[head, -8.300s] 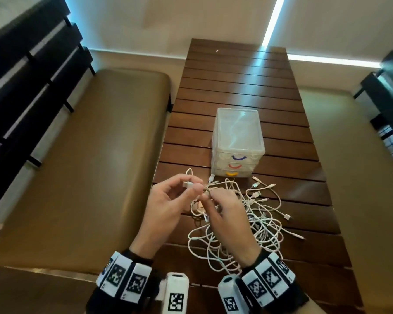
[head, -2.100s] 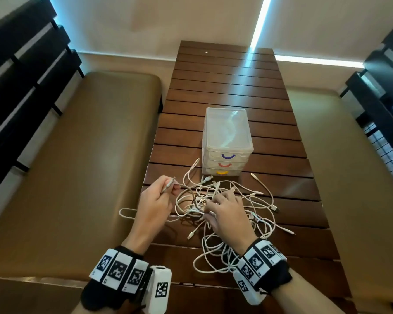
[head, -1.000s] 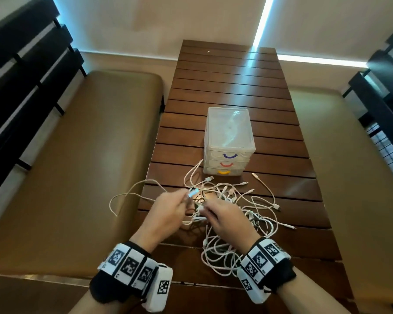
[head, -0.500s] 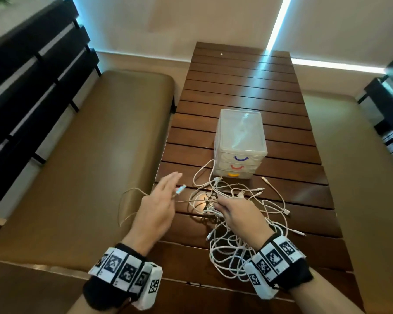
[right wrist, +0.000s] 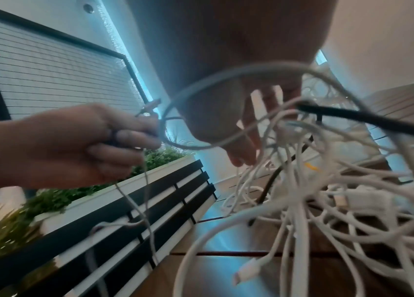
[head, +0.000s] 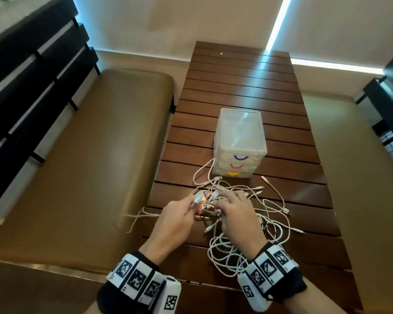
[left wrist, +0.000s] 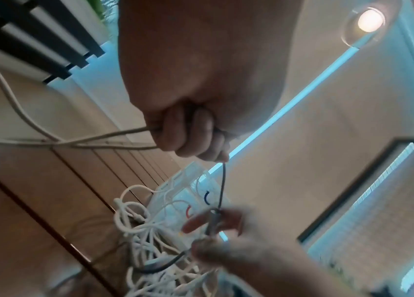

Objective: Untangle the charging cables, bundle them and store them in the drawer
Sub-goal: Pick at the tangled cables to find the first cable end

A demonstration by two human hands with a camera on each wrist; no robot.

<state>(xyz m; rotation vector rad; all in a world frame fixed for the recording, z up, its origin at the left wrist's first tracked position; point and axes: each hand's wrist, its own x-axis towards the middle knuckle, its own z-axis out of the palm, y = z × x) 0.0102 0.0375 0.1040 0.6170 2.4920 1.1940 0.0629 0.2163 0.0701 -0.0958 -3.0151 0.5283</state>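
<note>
A tangle of white charging cables [head: 225, 252] lies on the near end of the wooden slat table [head: 236, 87]. My left hand [head: 194, 206] grips one cable [left wrist: 134, 131] in curled fingers, and its plug [head: 198, 198] sticks up past the fingertips. That cable's slack trails left over the table edge. My right hand [head: 227, 200] lies on the middle of the tangle with fingers spread. In the blurred left wrist view a strand sits between its thumb and fingers [left wrist: 193, 223]. The clear three-drawer unit [head: 241, 141] stands just behind the tangle, all drawers closed.
A brown padded bench [head: 100, 166] runs along the table's left side, with a black slatted backrest [head: 32, 75] behind it. Another bench [head: 361, 177] flanks the right side. Loose plug ends [head: 286, 210] reach out to the right of the tangle.
My left hand had its fingers stretched out half a second ago. It now grips the cable and has moved right, close to my right hand. The trailing slack lies lower.
</note>
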